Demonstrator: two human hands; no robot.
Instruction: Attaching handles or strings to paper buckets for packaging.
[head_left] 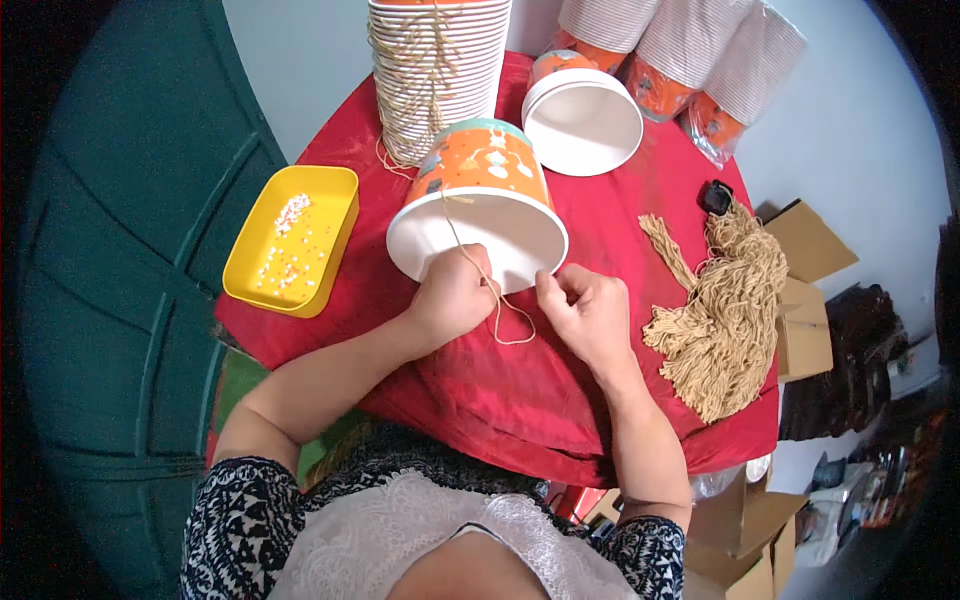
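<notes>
An orange paper bucket (478, 165) with white inside lies tipped on the red cloth, its open mouth toward me. Beige string (452, 222) comes from its upper rim, runs down across the mouth to my left hand and hangs in a loose loop below. My left hand (455, 292), closed in front of the mouth's lower part, has the string at its fingers. Close to the lower right rim, my right hand (588, 312) is closed in a pinch; whatever is between thumb and finger is too small to tell.
Left stands a yellow tray (343, 235) with small white and orange bits. A tall bucket stack (445, 85) hung with strings is behind. White-mouthed buckets (583, 128) lie back right, near wrapped stacks (690, 50). A beige string bundle (728, 310) lies right; cardboard boxes (803, 325) stand beyond.
</notes>
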